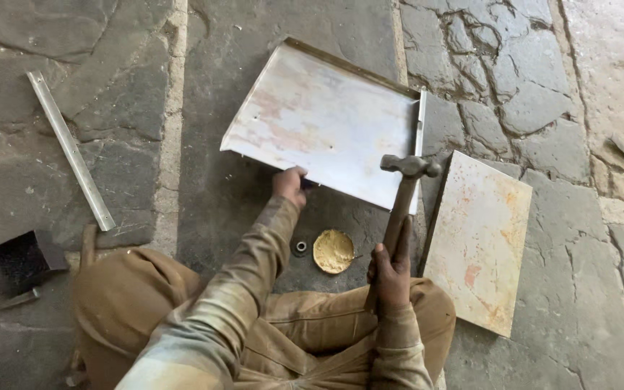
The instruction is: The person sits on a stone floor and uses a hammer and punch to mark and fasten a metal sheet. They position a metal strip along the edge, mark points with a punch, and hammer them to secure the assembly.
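Your right hand (pixel 390 274) is wrapped tight around the wooden handle of a hammer (pixel 403 195), held low over your lap with the steel head raised up and away from you, so the handle's long axis runs from your knee toward the far side of the stone floor (pixel 204 180). Its head hangs just over the near right corner of the folded metal tray (pixel 326 119), which lies tilted on the floor straight ahead of you. Your left hand (pixel 289 184) is the nearer one to that tray: it is closed on the near edge, fingers tucked under, pinning the sheet. Just beside the tray to the right lies a flat metal panel (pixel 479 242). Between your knees sit a small round dish of yellowish paste (pixel 333 250) and a dark washer (pixel 300 247). Well apart, toward the left edge, lies a long metal strip (pixel 70 148) and a small black box (pixel 19 261).
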